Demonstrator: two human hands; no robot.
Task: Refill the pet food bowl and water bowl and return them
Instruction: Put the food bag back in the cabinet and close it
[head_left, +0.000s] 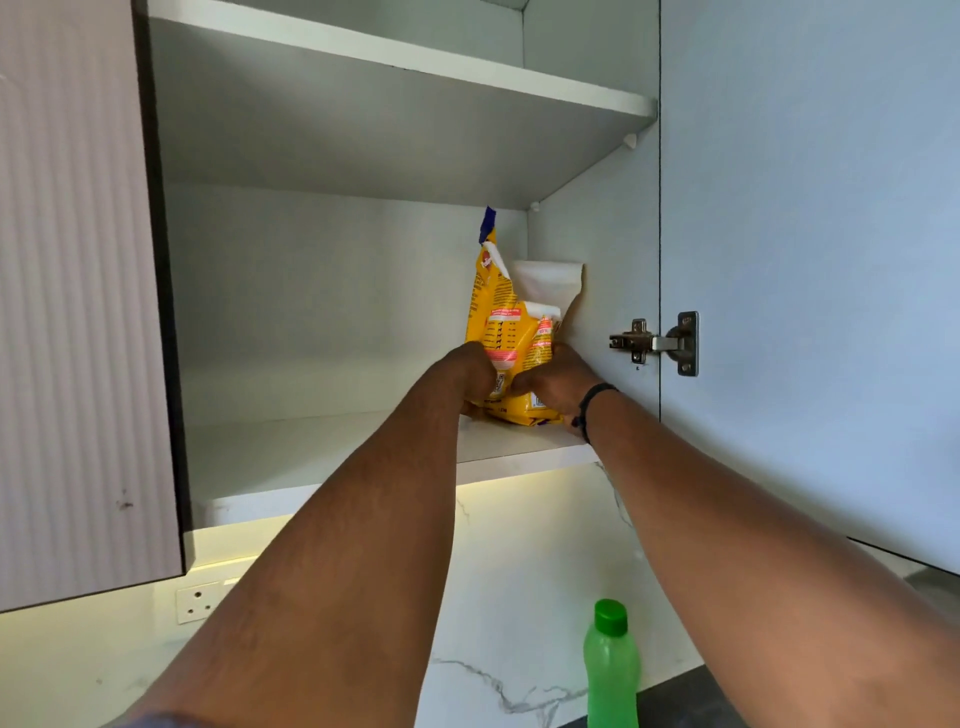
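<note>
At the far left a ribbed pale cabinet door (78, 312) hangs shut beside the open white wall cupboard (322, 457). Below it, a white wall socket (198, 601) sits in the marble-patterned backsplash (519, 597). Both arms reach up to the lower shelf, toward its right end. The left hand (470, 371) is curled tight on the yellow plastic pet food bag (501, 332), which stands upright on that shelf, its top folded and held with a strip of blue tape (487, 224). The right hand (558, 382), a black band (592, 408) at its wrist, grips the bag's lower right side. A white pouch (545, 283) stands just behind the bag, against the cupboard's right wall. Further right, a metal hinge (657, 343) joins the open pale blue-grey door (805, 260). Near and low, a green plastic bottle with a green cap (612, 670) stands upright.
</note>
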